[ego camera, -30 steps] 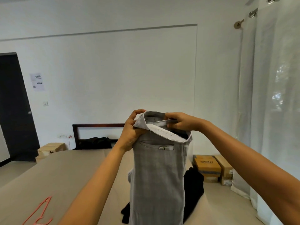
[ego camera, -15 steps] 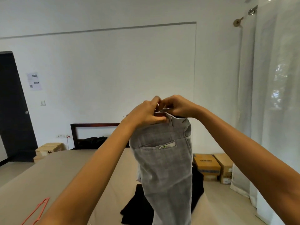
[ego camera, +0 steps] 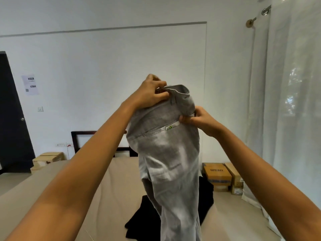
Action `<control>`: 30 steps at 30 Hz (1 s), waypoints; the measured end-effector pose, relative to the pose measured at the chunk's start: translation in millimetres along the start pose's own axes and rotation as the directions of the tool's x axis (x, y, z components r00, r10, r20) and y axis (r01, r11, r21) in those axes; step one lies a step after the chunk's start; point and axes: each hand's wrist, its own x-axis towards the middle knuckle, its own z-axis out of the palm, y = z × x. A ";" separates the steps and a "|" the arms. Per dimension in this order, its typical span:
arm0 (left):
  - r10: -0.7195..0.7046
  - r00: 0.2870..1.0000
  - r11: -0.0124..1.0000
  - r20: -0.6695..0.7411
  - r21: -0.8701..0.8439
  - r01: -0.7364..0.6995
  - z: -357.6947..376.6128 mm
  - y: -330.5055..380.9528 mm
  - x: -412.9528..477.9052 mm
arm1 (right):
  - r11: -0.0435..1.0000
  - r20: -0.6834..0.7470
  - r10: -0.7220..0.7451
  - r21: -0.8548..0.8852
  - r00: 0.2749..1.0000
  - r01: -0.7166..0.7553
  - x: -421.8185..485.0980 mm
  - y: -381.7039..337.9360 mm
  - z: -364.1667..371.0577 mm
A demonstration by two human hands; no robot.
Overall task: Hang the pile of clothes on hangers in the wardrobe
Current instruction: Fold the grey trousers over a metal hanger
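trousers (ego camera: 166, 153): in front of me, above the bed (ego camera: 112, 188), held up at the waistband.
left hand (ego camera: 149, 94): on the waistband's top, higher than and left of my right hand (ego camera: 199, 120).
pile of clothes (ego camera: 142, 221): on the bed, behind the trouser legs.
headboard (ego camera: 74, 141): at the bed's far end, against the wall (ego camera: 121, 66).
boxes (ego camera: 217, 174): right of the bed, beside the curtain (ego camera: 295, 101).
door (ego camera: 10, 119): far left.

Head-worn camera faces forward over the bed (ego camera: 118, 188) toward the wall (ego camera: 121, 58), trousers (ego camera: 166, 153) close.
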 end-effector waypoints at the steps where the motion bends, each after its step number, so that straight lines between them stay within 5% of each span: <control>1: -0.032 0.999 0.999 0.006 -0.007 0.032 -1.9 2.1 2.3 | 0.998 -0.064 -0.030 0.060 0.998 0.034 0.3 0.6 5.7; 7: -0.287 0.862 0.928 0.418 -0.103 0.359 -6.8 12.4 3.8 | 0.973 -0.144 -0.044 0.219 0.989 0.076 1.7 5.8 22.7; 10: -0.306 0.892 0.911 0.332 -0.170 0.376 6.6 6.5 -4.9 | 0.945 -0.121 0.056 0.327 0.991 -0.013 -10.7 13.3 23.7; 13: -0.292 0.922 0.894 0.253 -0.270 0.357 15.1 11.6 -19.7 | 0.910 0.095 0.229 0.333 0.969 -0.248 -35.5 29.0 21.8; 17: -0.295 0.947 0.877 0.124 -0.359 0.320 12.7 11.7 -33.0 | 0.792 0.422 0.485 0.159 0.766 -0.589 -84.2 79.3 55.5; 20: -0.335 0.934 0.905 0.121 -0.236 0.355 9.2 -12.3 -54.6 | 0.704 0.546 0.631 -0.105 0.551 -0.702 -130.1 117.2 98.7; 24: -0.568 0.809 0.800 0.150 -0.128 0.586 25.8 -83.1 -124.7 | 0.569 0.574 0.738 -0.247 0.355 -0.784 -197.5 158.7 113.1; 26: -0.665 0.720 0.701 0.196 -0.167 0.693 45.1 -116.9 -172.2 | 0.569 0.547 0.734 -0.171 0.403 -0.804 -212.1 161.0 88.0; 30: -0.779 0.569 0.457 0.264 -0.384 0.802 93.6 -151.8 -248.6 | 0.677 0.218 0.715 0.025 0.665 -0.736 -166.0 147.1 26.7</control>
